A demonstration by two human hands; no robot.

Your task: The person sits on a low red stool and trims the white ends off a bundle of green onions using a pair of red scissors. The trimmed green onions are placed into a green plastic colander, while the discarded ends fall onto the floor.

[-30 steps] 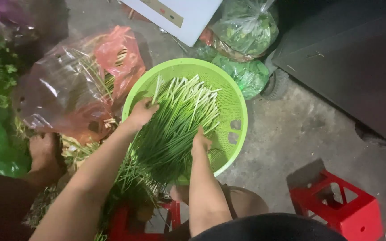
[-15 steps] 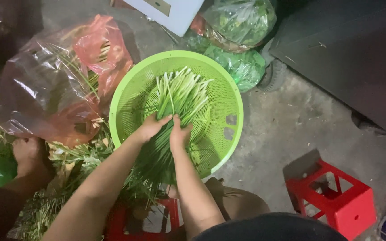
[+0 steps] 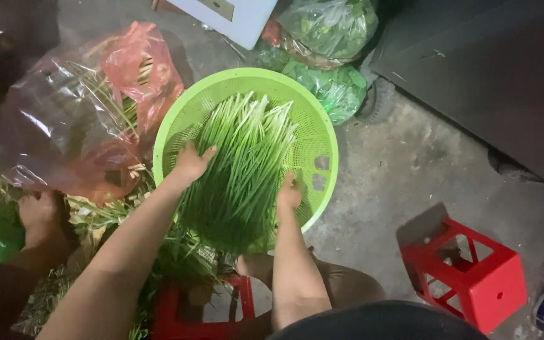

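One dark metal panel [image 3: 492,75] fills the far right, the largest thing in view, standing on a stained concrete floor [image 3: 398,176]. Next in size, a red-and-clear plastic bag [image 3: 77,119] stuffed with long stalks lies at the left. Beside it on the right sits a round lime-green perforated basket [image 3: 328,135]. Inside it lies a thick bundle of long green chives [image 3: 240,170], pale ends pointing far and dark leafy ends spilling over the near rim towards the person's lap.

A red plastic stool [image 3: 467,274] stands near right, well apart from the basket, and clear bags of leafy greens [image 3: 328,25] are piled at the far side.

The left hand [image 3: 190,165] rests on the bundle's left flank, fingers spread and pressed flat against the stalks. The right hand [image 3: 289,195] cups the right flank, fingers curled loosely on the stalks; neither grip is pinching anything.

By the look of it, the work in hand is squaring and gathering the bundle between both palms. Lifting it as one would call for both hands to close in evenly from the sides so that no stalks slip loose.
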